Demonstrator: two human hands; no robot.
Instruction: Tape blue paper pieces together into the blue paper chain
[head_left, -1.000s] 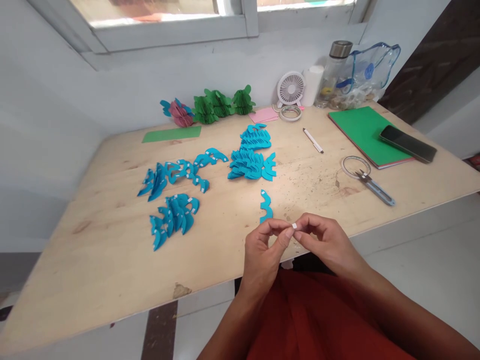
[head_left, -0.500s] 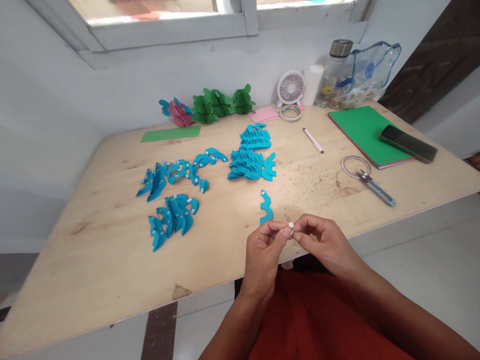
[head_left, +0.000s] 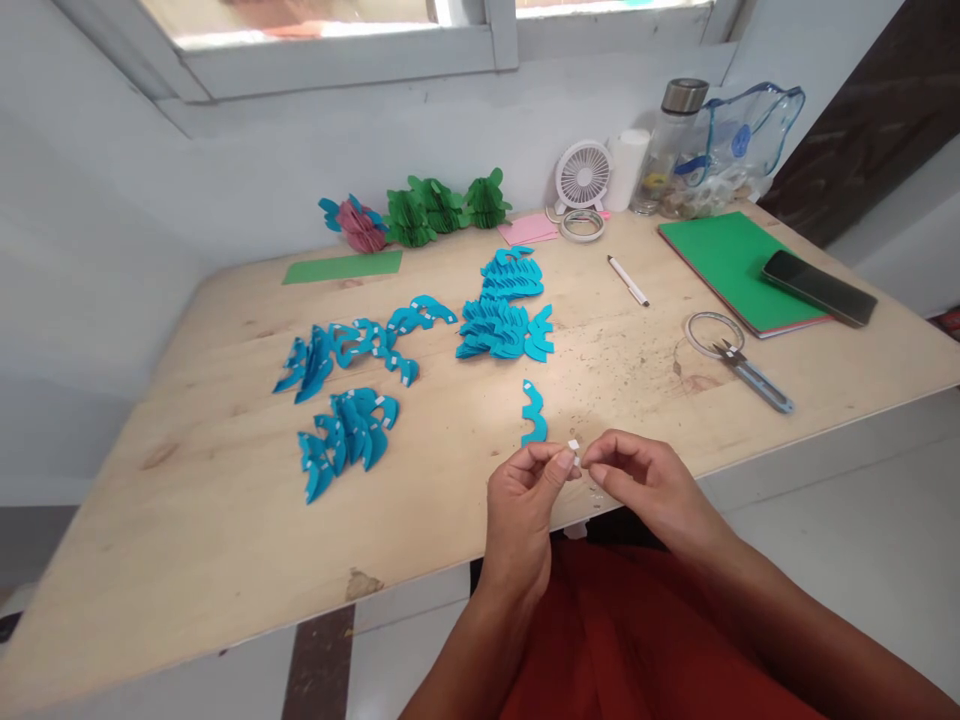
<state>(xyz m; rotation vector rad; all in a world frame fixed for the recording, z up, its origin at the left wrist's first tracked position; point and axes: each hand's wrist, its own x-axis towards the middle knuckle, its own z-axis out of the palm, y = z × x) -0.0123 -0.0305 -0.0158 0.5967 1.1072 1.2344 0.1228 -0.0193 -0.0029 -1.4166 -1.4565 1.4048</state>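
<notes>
Between fingertips of left hand (head_left: 527, 500), pinched: white scrap (head_left: 574, 445). Just beside: right hand (head_left: 649, 482), fingertips nearly together, hold unclear.

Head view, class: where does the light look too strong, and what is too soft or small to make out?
Head view: the window is washed out; head view: the table looks paler beside the lone blue paper piece; head view: the white bits at the left hand lack detail.
</notes>
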